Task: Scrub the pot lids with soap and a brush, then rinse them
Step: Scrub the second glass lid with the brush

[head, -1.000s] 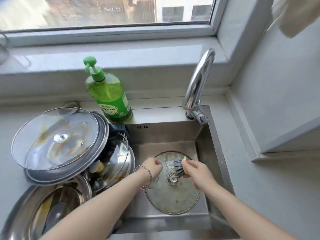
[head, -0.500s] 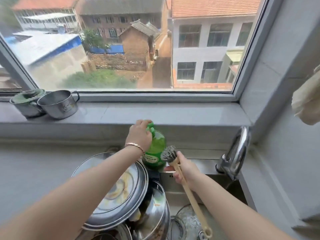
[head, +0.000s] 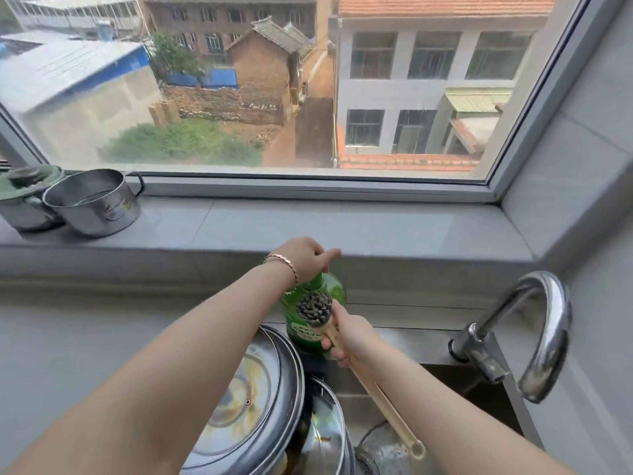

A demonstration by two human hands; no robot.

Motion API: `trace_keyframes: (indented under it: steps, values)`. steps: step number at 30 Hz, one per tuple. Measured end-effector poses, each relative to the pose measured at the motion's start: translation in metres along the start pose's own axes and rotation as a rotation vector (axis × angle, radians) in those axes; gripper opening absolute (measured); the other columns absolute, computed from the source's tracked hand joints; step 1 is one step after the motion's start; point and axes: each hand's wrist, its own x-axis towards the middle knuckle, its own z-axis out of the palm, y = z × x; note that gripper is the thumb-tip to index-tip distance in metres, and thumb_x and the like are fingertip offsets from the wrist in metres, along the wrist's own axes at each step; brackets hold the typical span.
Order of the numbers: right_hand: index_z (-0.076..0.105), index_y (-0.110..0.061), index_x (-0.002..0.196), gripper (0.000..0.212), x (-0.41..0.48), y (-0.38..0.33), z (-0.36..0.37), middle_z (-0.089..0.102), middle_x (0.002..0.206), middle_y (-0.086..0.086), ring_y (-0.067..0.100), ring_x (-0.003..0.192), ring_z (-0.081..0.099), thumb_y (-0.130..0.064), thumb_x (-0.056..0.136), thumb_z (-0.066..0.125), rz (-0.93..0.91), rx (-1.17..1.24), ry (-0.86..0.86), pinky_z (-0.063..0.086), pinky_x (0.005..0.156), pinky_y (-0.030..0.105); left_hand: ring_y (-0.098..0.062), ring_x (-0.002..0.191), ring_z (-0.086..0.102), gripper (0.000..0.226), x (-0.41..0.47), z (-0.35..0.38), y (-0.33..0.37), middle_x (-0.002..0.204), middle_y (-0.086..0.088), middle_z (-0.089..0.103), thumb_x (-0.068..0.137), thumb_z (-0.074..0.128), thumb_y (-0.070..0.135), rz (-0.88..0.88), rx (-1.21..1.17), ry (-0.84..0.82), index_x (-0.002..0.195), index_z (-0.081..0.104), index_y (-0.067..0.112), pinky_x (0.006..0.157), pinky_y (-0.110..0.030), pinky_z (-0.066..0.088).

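Note:
My left hand (head: 303, 257) covers the pump top of a green soap bottle (head: 334, 289) that stands on the counter behind the sink. My right hand (head: 352, 332) grips a brush (head: 314, 308) by its long pale handle. The dark bristle head points up, right in front of the bottle. A stack of greasy pot lids (head: 253, 406) lies at the lower left, glass over steel. Another lid (head: 380, 454) shows partly in the sink at the bottom edge.
A chrome faucet (head: 544, 337) curves over the sink at the right. Two metal pots (head: 94, 202) stand on the windowsill at the left. The grey sill (head: 325, 228) runs across under the window, and a grey wall closes the right side.
Both hands left the lid in the sink. My left hand rose to the soap bottle's pump and my right hand lifted the brush, bristles up, to the bottle. The view tilted up.

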Motion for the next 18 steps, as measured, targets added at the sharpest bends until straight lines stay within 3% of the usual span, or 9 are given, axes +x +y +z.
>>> trace_keyframes:
  steps: [4,11,14,18]
  values:
    - [0.055,-0.008,0.087,0.048,0.003,-0.001,0.001,0.047,0.052,0.004,0.01,0.027,0.028,-0.048,0.098,0.03,0.009,0.02,-0.027,0.02,0.037,0.012,-0.021,0.073,0.058,0.054,0.0,0.006,0.002,0.061,0.005,0.057,0.094,0.037,0.053,-0.016,-0.021,0.064,0.074,0.073,0.018,0.074,-0.031,0.046]
    - [0.052,-0.01,0.076,0.048,0.003,0.0,0.003,0.046,0.051,0.004,0.01,0.026,0.027,-0.047,0.098,0.031,-0.018,0.03,-0.039,0.019,0.038,0.011,-0.021,0.084,0.064,0.053,-0.001,0.02,-0.002,0.09,0.001,0.072,0.095,0.036,0.05,-0.066,-0.055,0.151,0.078,0.072,0.014,0.078,-0.032,0.049]
    - [0.052,-0.011,0.073,0.048,0.001,0.002,0.004,0.046,0.051,0.004,0.01,0.026,0.027,-0.047,0.098,0.032,-0.019,0.047,-0.042,0.019,0.038,0.011,-0.025,0.084,0.064,0.055,-0.001,0.024,-0.002,0.087,-0.006,0.07,0.096,0.033,0.048,-0.074,0.007,0.168,0.086,0.071,0.009,0.073,-0.031,0.045]
    - [0.052,-0.011,0.071,0.049,-0.004,0.004,0.001,0.046,0.053,0.004,0.009,0.028,0.028,-0.046,0.099,0.031,-0.02,0.075,-0.058,0.019,0.039,0.013,-0.024,0.075,0.057,0.048,0.003,0.007,0.0,0.067,-0.001,0.059,0.097,0.035,0.042,-0.064,-0.066,0.032,0.079,0.07,0.014,0.074,-0.03,0.044]
